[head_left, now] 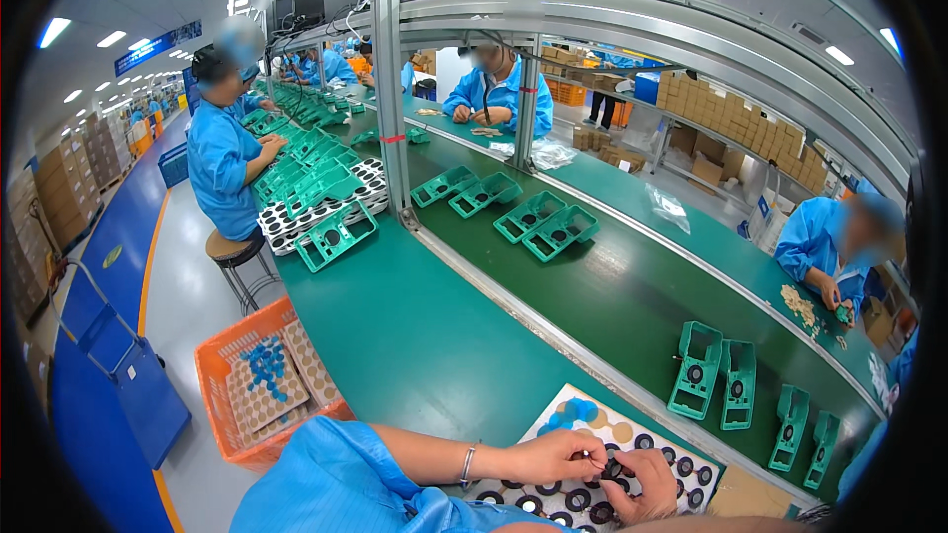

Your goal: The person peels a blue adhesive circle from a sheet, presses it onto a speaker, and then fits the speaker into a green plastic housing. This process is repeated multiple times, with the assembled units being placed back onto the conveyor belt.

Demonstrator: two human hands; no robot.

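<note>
Both of my hands meet over a white tray (703, 479) at the lower right, which holds rows of black ring-shaped round parts (577, 500). My left hand (561, 458) is closed in a pinch; whatever lies between its fingertips is too small to name. Close beside it, my right hand (647, 486) curls its thumb and fingers round a black round part (614, 470), partly hidden by the fingers. Blue round pieces (573, 413) and tan discs (620, 431) lie at the tray's far end.
Beyond the tray, a green conveyor belt (632, 281) carries green plastic housings (696, 370). A metal post (388, 89) stands ahead. An orange crate (219, 385) with disc-filled trays is at my left. Co-workers in blue sit left (219, 153), across (504, 94) and right (825, 247).
</note>
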